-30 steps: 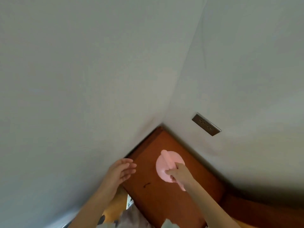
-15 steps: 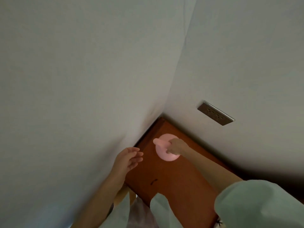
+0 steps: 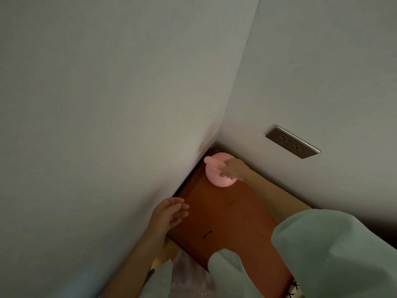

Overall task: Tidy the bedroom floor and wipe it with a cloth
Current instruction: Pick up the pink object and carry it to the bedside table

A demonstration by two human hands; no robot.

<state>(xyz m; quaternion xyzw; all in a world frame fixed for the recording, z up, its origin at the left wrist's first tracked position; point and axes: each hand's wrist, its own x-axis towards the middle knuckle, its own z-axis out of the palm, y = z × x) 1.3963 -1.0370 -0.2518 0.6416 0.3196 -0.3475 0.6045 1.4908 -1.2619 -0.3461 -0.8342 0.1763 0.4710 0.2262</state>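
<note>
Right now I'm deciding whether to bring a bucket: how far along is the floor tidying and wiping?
Nothing looks finished. In hand: the right hand grips a pink round object by its stem at the corner of a red-brown surface, beside the walls. The left hand hovers open, empty. Left: no cloth is in view and little floor shows, so wiping seems not yet begun.

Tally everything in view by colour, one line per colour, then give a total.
Pink: 1, the round handled object that the right hand grips
Reddish-brown: 1, the wooden surface
Grey: 1, the wall socket
Total: 3
</note>
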